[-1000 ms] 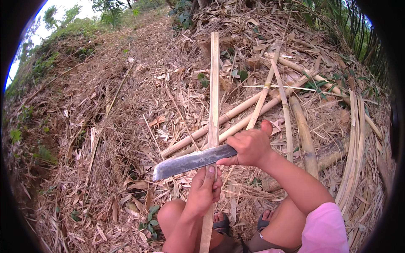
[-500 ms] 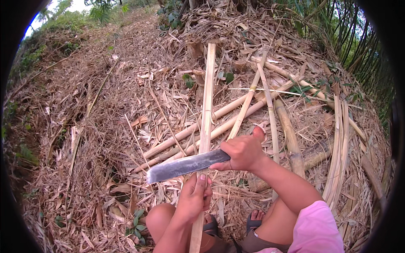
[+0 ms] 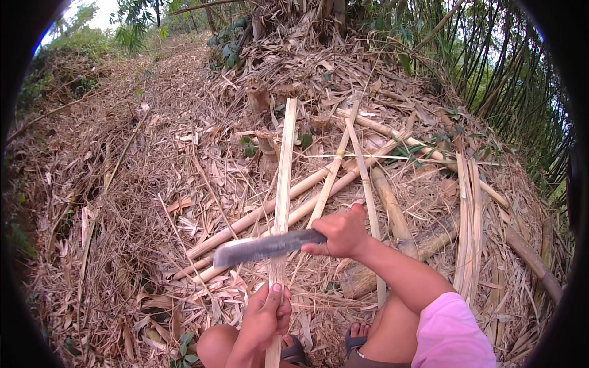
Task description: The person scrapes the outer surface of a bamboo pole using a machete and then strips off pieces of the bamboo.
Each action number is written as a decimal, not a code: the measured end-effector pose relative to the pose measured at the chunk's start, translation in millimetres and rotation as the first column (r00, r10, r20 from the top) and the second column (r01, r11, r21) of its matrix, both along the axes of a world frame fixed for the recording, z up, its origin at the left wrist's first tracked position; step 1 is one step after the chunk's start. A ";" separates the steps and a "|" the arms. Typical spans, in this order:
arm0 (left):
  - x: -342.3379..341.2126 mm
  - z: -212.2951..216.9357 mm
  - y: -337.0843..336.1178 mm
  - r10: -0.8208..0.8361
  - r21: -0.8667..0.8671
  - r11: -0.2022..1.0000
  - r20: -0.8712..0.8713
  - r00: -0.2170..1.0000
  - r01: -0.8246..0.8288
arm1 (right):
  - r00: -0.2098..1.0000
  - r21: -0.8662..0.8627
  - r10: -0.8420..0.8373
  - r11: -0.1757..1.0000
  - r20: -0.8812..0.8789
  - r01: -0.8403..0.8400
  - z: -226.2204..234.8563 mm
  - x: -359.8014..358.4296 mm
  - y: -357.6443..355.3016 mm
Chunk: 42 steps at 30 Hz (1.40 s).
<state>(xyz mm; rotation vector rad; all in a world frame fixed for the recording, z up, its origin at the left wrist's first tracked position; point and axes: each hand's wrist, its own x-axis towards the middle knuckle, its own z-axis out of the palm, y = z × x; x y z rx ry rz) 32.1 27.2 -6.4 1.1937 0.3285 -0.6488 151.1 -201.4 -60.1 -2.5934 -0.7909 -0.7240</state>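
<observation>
My left hand (image 3: 266, 310) is closed around the lower part of a long pale bamboo strip (image 3: 284, 178), thumb lying on its face. The strip runs up and away from me, nearly upright in the head view. In my right hand (image 3: 341, 233) is the handle of a machete (image 3: 270, 246); a reddish handle end shows past the fist. Its broad dark blade points left and crosses over the strip, a little above my left hand. The blade is slightly blurred, and whether it touches the strip I cannot tell.
Beyond the strip, bamboo poles (image 3: 261, 218) lie crossed on dry leaf litter. Split strips (image 3: 467, 227) lie at the right, near a thick bamboo pole (image 3: 392, 205). Cut stumps (image 3: 258, 97) stand farther off. My sandalled feet (image 3: 357, 337) are close below.
The view has tilted up and shifted right, so the scene sits lower and farther left. The machete still crosses the strip, now slightly farther above my left hand. Both grips are unchanged.
</observation>
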 end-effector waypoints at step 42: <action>-43.4 -12.8 -14.8 -0.269 0.182 0.953 0.149 0.951 0.242 | 0.757 0.467 -0.550 0.597 -0.353 0.652 -37.1 67.5 -123.1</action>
